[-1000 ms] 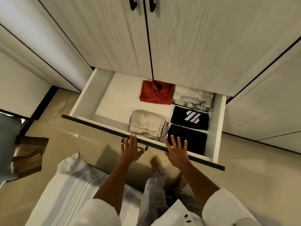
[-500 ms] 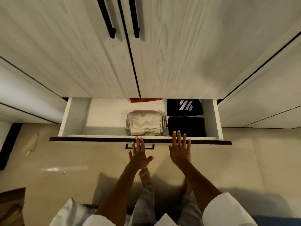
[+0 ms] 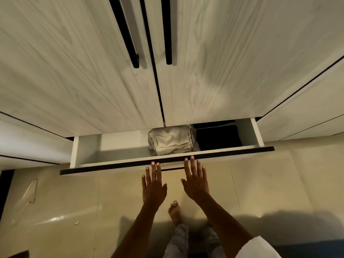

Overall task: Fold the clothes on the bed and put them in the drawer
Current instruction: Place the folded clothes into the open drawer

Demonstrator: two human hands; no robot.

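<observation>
Drawer (image 3: 111,165) partly open mid-frame, left hand (image 3: 153,189) and right hand (image 3: 195,183) flat, fingers straight on its dark front edge, folded beige clothes (image 3: 171,140) and black clothes (image 3: 217,136) inside

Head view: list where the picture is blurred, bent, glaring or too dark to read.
Head view: the wardrobe doors are smeared by motion blur; the wide lens bows the drawer front and panel seams; the glossy floor carries a streak of glare; the dark clothes merge into one black patch; the beige stack reads softly; the left hand and right hand are fairly sharp, fingers straight.
</observation>
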